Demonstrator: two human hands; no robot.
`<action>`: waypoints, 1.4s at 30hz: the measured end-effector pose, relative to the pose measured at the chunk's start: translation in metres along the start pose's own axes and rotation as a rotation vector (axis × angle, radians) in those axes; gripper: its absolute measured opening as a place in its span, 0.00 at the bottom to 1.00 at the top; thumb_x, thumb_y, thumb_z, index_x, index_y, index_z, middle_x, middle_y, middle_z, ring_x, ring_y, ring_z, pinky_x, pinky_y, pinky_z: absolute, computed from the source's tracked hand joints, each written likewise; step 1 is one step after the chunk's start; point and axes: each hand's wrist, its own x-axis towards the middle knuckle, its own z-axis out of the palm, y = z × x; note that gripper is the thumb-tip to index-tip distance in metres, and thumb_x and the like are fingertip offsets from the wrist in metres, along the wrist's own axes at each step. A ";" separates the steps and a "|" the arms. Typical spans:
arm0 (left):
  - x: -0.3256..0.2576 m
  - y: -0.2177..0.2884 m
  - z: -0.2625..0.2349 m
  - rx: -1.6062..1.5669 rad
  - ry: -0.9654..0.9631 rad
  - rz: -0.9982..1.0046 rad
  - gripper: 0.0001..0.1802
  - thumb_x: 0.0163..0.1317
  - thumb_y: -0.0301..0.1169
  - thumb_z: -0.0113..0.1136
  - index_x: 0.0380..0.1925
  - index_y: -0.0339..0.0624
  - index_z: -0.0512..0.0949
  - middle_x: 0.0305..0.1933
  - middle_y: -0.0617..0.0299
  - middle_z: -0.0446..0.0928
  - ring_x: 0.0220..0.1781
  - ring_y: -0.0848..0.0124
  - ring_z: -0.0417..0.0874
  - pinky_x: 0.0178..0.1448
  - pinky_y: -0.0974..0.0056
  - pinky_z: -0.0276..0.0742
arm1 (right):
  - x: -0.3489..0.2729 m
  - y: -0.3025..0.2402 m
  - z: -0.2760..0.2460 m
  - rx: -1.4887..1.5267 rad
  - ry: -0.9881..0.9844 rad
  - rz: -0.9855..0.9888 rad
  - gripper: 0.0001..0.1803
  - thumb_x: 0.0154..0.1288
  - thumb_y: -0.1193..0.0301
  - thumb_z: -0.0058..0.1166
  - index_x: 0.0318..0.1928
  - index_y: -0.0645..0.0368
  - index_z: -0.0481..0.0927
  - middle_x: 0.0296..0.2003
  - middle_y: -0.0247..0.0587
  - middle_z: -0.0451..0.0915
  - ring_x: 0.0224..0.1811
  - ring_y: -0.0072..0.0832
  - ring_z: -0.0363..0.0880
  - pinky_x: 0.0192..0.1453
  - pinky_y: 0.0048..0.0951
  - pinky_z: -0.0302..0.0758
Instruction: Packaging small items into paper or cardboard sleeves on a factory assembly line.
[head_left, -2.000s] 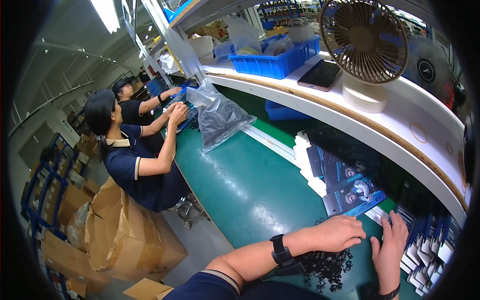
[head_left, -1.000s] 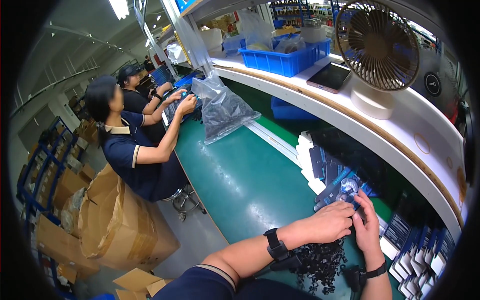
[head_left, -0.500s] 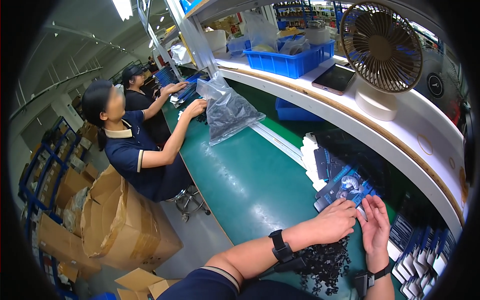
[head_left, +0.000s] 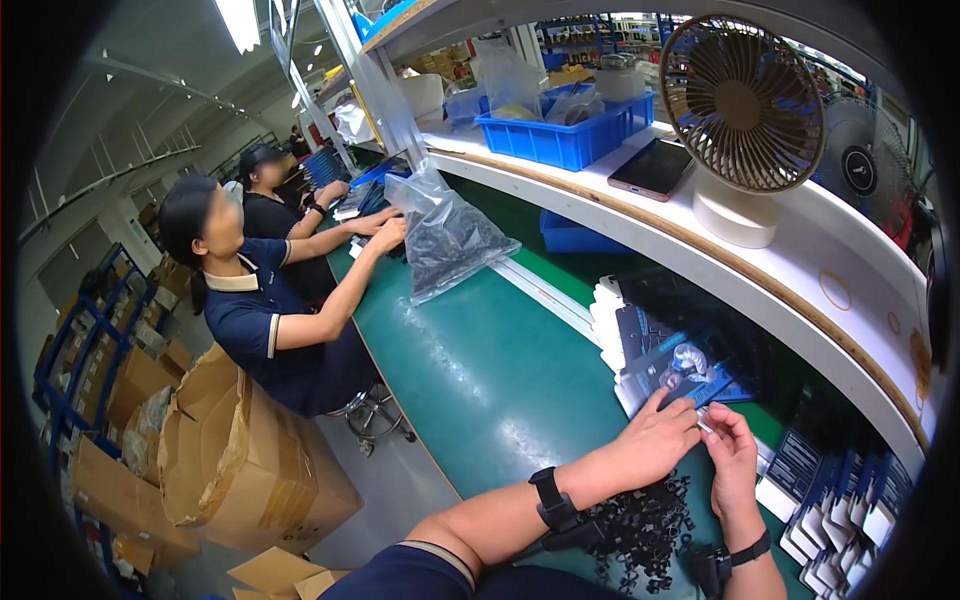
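A flat dark printed cardboard box (head_left: 655, 372) with blue markings lies in front of me on the green table, over other dark boxes. My left hand (head_left: 655, 437) holds it at the near edge, with the index finger stretched onto its printed face. Close beside it, my right hand (head_left: 733, 455) has thumb and fingers pinched at the box's whitish near end. Any small part between the fingertips is too hidden to make out. Under my left wrist lies a loose pile of small black clip-like pieces (head_left: 645, 530).
Stacked boxes with white flaps (head_left: 835, 525) stand at the right. A clear bag of dark pieces (head_left: 450, 240) sits further left on the table. The shelf holds a fan (head_left: 742, 105), a phone (head_left: 652, 168) and a blue bin (head_left: 560, 140). Two co-workers sit at the left.
My left index finger has stretched onto the printed face of the box. My right fingers, upright and spread before, have curled in at its edge. The view has shifted slightly.
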 end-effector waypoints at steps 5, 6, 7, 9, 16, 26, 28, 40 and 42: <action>0.002 -0.015 -0.004 0.036 0.032 -0.045 0.12 0.57 0.27 0.51 0.40 0.42 0.80 0.48 0.58 0.75 0.67 0.59 0.67 0.70 0.42 0.55 | -0.001 -0.002 0.003 -0.049 -0.030 -0.002 0.16 0.61 0.82 0.50 0.51 0.62 0.73 0.58 0.42 0.69 0.59 0.27 0.69 0.66 0.28 0.65; 0.003 -0.016 -0.005 0.034 0.033 -0.042 0.12 0.57 0.25 0.50 0.39 0.41 0.80 0.51 0.57 0.74 0.66 0.59 0.68 0.70 0.42 0.55 | 0.000 -0.003 0.004 -0.050 -0.041 0.001 0.16 0.61 0.82 0.50 0.51 0.62 0.73 0.57 0.41 0.70 0.59 0.27 0.69 0.66 0.28 0.65; 0.004 -0.017 -0.005 0.035 0.034 -0.042 0.12 0.57 0.25 0.50 0.39 0.41 0.80 0.51 0.57 0.74 0.66 0.59 0.68 0.70 0.42 0.55 | 0.000 -0.004 0.005 -0.049 -0.043 0.001 0.16 0.61 0.82 0.50 0.51 0.62 0.73 0.57 0.41 0.70 0.59 0.27 0.69 0.66 0.28 0.65; 0.005 -0.019 -0.009 -0.054 -0.022 -0.058 0.15 0.54 0.26 0.56 0.43 0.42 0.78 0.56 0.55 0.71 0.67 0.57 0.66 0.70 0.42 0.55 | -0.001 -0.007 0.006 -0.115 -0.090 0.010 0.19 0.62 0.82 0.50 0.54 0.62 0.71 0.56 0.40 0.71 0.58 0.25 0.70 0.65 0.27 0.66; 0.003 -0.018 -0.022 0.171 0.065 -0.317 0.40 0.50 0.34 0.70 0.65 0.46 0.65 0.71 0.43 0.54 0.72 0.41 0.54 0.70 0.38 0.54 | -0.003 -0.010 0.012 -0.182 -0.079 0.001 0.26 0.61 0.82 0.50 0.61 0.61 0.67 0.56 0.39 0.71 0.56 0.25 0.70 0.62 0.25 0.68; 0.007 -0.023 -0.016 0.226 0.025 -0.240 0.35 0.49 0.30 0.62 0.62 0.46 0.68 0.69 0.47 0.62 0.71 0.50 0.61 0.66 0.44 0.61 | -0.003 -0.002 -0.001 -0.273 -0.083 -0.044 0.27 0.60 0.84 0.50 0.61 0.61 0.66 0.56 0.41 0.70 0.56 0.25 0.71 0.56 0.24 0.71; 0.015 -0.024 -0.014 0.313 0.095 -0.178 0.31 0.46 0.29 0.62 0.55 0.46 0.72 0.63 0.50 0.68 0.66 0.52 0.67 0.62 0.45 0.65 | 0.001 -0.001 -0.007 -0.304 -0.099 -0.095 0.27 0.61 0.83 0.50 0.62 0.60 0.66 0.57 0.42 0.68 0.56 0.26 0.72 0.55 0.25 0.73; 0.013 -0.015 -0.037 0.432 0.345 -0.086 0.21 0.52 0.24 0.54 0.45 0.57 0.82 0.50 0.66 0.80 0.54 0.64 0.78 0.56 0.45 0.63 | 0.020 -0.010 0.000 0.138 0.215 -0.107 0.31 0.68 0.70 0.49 0.68 0.53 0.53 0.53 0.46 0.70 0.46 0.30 0.79 0.38 0.25 0.80; 0.017 -0.009 -0.031 0.372 0.377 -0.063 0.21 0.51 0.25 0.55 0.45 0.58 0.82 0.52 0.65 0.79 0.55 0.64 0.78 0.61 0.42 0.61 | 0.011 -0.015 -0.008 0.135 0.279 -0.115 0.31 0.68 0.70 0.49 0.69 0.52 0.54 0.52 0.44 0.72 0.44 0.28 0.79 0.37 0.24 0.79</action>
